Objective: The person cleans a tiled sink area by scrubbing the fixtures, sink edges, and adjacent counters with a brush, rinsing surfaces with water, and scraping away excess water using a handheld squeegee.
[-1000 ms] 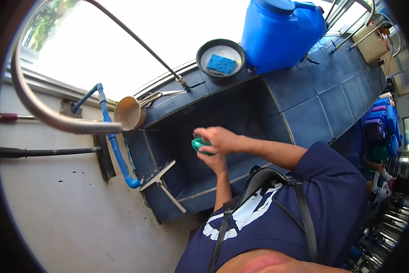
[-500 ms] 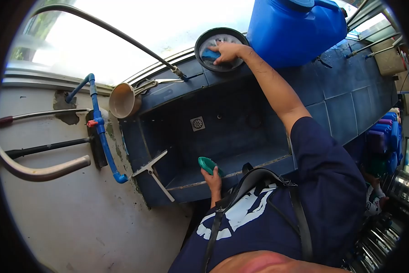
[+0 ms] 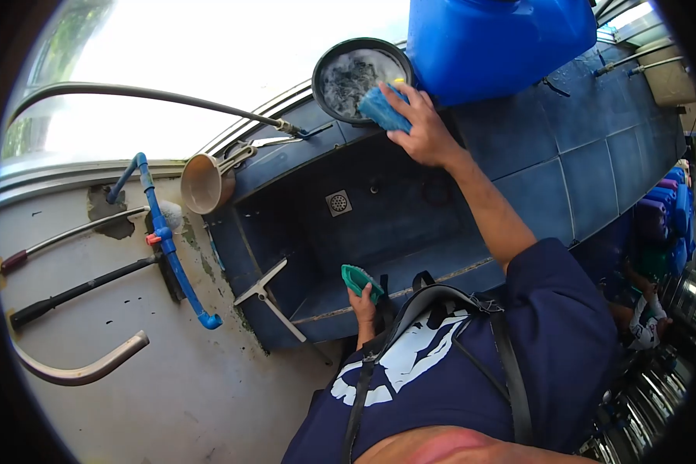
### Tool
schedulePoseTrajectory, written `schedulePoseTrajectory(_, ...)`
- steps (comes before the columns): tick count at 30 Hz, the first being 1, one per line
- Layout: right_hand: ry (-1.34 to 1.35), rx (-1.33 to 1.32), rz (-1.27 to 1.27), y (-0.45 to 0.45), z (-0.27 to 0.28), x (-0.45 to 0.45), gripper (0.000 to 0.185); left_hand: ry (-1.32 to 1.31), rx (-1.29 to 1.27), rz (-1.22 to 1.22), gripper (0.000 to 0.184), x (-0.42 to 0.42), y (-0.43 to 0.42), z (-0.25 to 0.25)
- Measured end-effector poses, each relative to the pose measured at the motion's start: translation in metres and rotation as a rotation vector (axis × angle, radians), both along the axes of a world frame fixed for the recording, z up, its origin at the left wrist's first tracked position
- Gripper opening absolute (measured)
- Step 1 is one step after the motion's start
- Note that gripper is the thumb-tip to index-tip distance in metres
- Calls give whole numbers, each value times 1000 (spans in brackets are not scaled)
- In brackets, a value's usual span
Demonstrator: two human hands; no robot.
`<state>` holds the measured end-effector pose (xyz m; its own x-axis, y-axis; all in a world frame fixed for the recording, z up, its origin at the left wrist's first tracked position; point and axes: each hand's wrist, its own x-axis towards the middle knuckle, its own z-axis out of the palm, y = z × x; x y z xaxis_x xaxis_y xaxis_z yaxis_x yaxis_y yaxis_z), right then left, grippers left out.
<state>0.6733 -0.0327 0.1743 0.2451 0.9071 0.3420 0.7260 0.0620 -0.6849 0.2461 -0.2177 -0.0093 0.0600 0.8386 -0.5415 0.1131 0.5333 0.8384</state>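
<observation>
My right hand [image 3: 429,131] is closed on a blue sponge [image 3: 385,108] just over the near right rim of a dark round basin [image 3: 318,87] of foamy water. A small yellow bit shows by the fingertips. Lower down, at the front edge of the dark-tiled sink [image 3: 410,282], my left hand [image 3: 363,307] grips a green oval plastic object [image 3: 357,278] with a raised rim. Its kind is unclear.
A big blue jerrycan [image 3: 495,54] stands right of the basin. A beige dipper [image 3: 202,185] sits at the sink's back left corner, and a white squeegee [image 3: 264,292] rests across its left side. Blue pipe [image 3: 166,240] runs down the left wall.
My right hand has lifted the blue sponge out of the foamy water and drawn it back towards the basin's near rim. The green object has tilted slightly in my left hand.
</observation>
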Motion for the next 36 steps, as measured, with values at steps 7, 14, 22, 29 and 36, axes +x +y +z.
schedulePoseTrajectory(7,135,-208,-452,-163,-66,65,76,32,-72,2,39,-13,5,-9)
schedulePoseTrajectory(14,-257,-313,-1220,-266,-90,312,55,48,-85,-33,38,-9,13,-6)
schedulePoseTrajectory(22,-707,-419,-1434,-338,12,553,64,-27,-34,30,41,-33,3,-43)
schedulePoseTrajectory(29,-820,-314,-1246,-331,5,533,59,78,-28,20,46,-43,0,-59)
schedulePoseTrajectory(36,-127,-103,-807,-222,-29,222,46,3,-87,9,43,-29,6,-39)
